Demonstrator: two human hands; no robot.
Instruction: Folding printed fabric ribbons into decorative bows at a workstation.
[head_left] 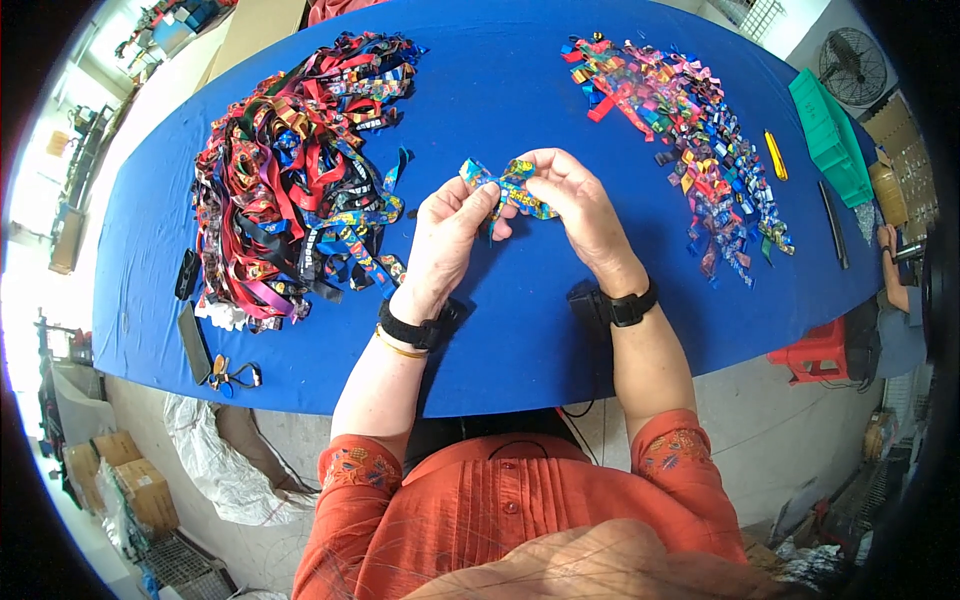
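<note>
Above the middle of the blue-covered table (520, 330), both hands pinch a blue ribbon bow (513, 180) with a yellow pattern. My left hand (452, 222) has its thumb pressed near the knot at the bow's centre. With thumb and fingers closed, my right hand (578, 205) grips the loop on the other side. A short ribbon tail hangs below the knot. To the left lies a large heap of loose printed ribbons (290, 180), mostly red, black and blue. On the right is a spread pile of small colourful ribbon bows (700, 150).
A yellow cutter (776, 156), a dark rod (833, 225) and a green crate (830, 140) are at the right. Scissors (222, 376) lie at the near left edge by a dark strip (193, 343). A red stool (812, 352) and another person's arm (893, 270) appear at far right.
</note>
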